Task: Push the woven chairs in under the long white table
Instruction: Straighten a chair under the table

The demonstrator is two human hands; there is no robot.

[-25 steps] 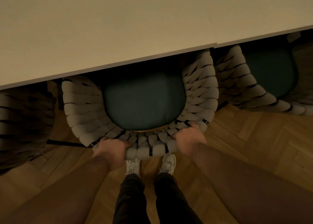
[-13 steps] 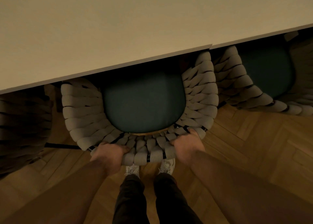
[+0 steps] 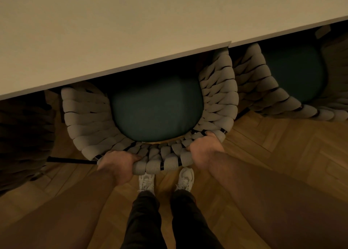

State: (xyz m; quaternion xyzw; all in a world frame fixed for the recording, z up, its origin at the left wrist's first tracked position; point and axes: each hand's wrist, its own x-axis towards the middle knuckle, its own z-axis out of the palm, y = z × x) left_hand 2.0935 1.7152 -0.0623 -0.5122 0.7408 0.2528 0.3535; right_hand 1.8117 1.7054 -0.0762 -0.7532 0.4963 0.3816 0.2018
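Note:
A woven chair [image 3: 88,122] of thick grey bands with a dark teal seat cushion [image 3: 156,107] stands right in front of me. Its front half is under the long white table [image 3: 113,32]. My left hand [image 3: 116,164] grips the back rim on the left. My right hand [image 3: 204,148] grips the same rim on the right. A second woven chair [image 3: 263,90] with a teal cushion sits to the right, partly under the table. A darker woven chair [image 3: 22,135] stands at the left edge.
Herringbone wood floor [image 3: 282,154] lies below and to the right. My legs in dark trousers and white shoes [image 3: 146,181] stand just behind the chair. A dark chair leg bar [image 3: 69,160] runs along the floor at the left.
The chair in my hands has slid a little further under the table, and my hands moved forward with it. My grip is unchanged.

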